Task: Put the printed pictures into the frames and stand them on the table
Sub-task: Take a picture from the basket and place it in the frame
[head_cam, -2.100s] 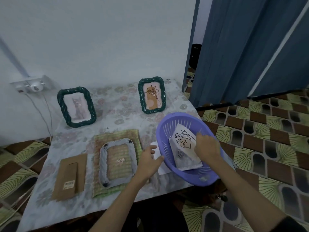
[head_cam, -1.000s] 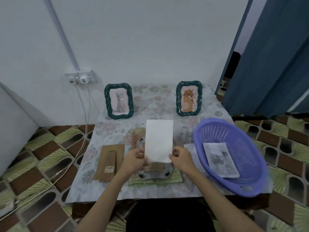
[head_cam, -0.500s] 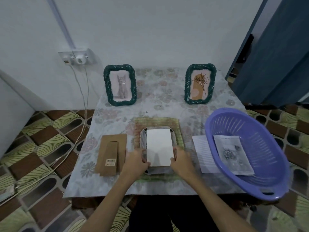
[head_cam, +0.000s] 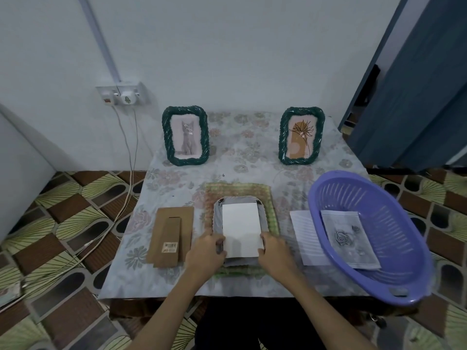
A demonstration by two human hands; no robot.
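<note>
Both hands pinch the near corners of the print (head_cam: 241, 227), left hand (head_cam: 206, 251) and right hand (head_cam: 274, 251); it lies blank side up in the face-down frame (head_cam: 217, 210) at mid-table (head_cam: 240, 152), long axis pointing from the person toward the wall

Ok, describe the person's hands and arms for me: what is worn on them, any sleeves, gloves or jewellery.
Both arms are bare from the bottom edge of the picture up to the hands, with no sleeves in view. The left hand and the right hand wear no gloves. No ring, watch or bracelet shows on either one, though the fingers are slightly blurred.
</note>
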